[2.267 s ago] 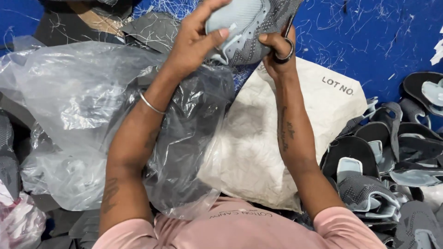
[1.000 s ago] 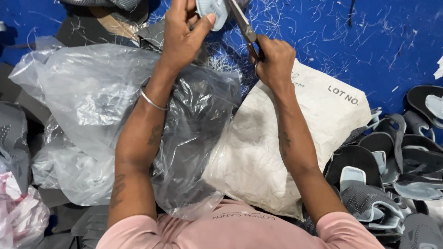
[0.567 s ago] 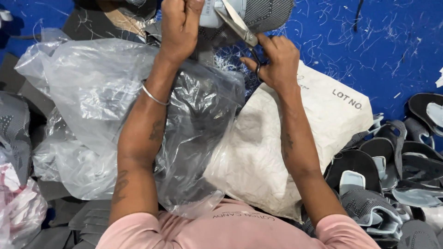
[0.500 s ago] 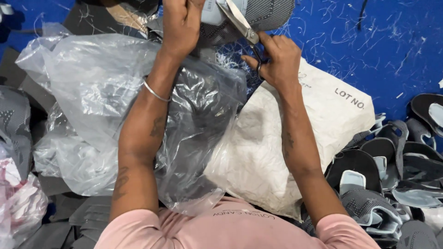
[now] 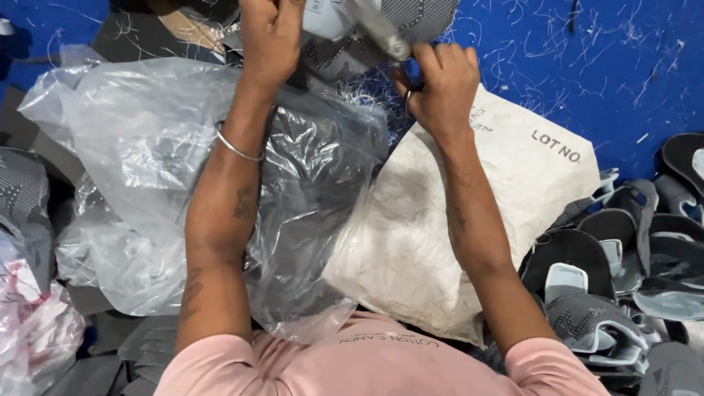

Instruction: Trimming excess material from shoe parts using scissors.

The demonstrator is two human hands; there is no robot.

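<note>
Grey shoe upper raised, left hand clenched on it, right hand gripping scissors.

Pink short sleeves, 1 thin metal bangle on the left wrist, tattooed forearms.

Grey shoe upper now turned flatter, scissors lower across it, right hand closer.

Grey knit shoe upper: patterned mesh, pale lining showing at one side, held up at top edge of view, partly cut off. Scissors: blurred, probably metal blades, laid against the upper.
</note>
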